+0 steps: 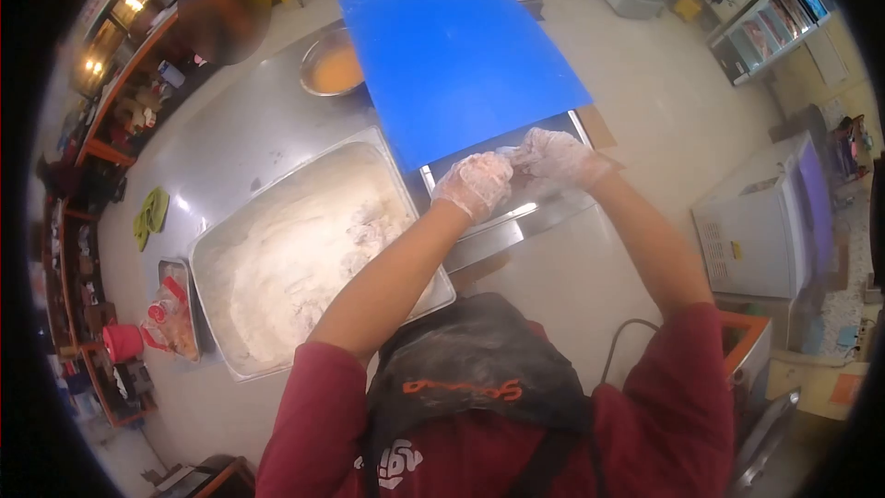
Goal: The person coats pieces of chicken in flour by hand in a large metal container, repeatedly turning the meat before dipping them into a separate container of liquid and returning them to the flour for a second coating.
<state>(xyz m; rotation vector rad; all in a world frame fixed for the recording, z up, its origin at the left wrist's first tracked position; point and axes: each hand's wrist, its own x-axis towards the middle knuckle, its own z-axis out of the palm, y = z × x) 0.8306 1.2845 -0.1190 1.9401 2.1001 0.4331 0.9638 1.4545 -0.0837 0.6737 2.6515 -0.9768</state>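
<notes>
Both hands, in thin crinkled clear gloves, meet over a shallow steel tray (553,210) half covered by a flat blue board (456,55). The left hand (475,183) is curled and the right hand (558,157) bent, but I cannot tell what they pinch. Beside them sits a rectangular pan (281,186) of powdery white flour.

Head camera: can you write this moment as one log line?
left hand: gloved, over small tray | right hand: gloved, close beside it | blue board: covers tray's far end | flour tray: at left

Bare steel counter (235,143) left of the flour pan (196,263); blue board (456,60) over most of the tray (553,206).
</notes>
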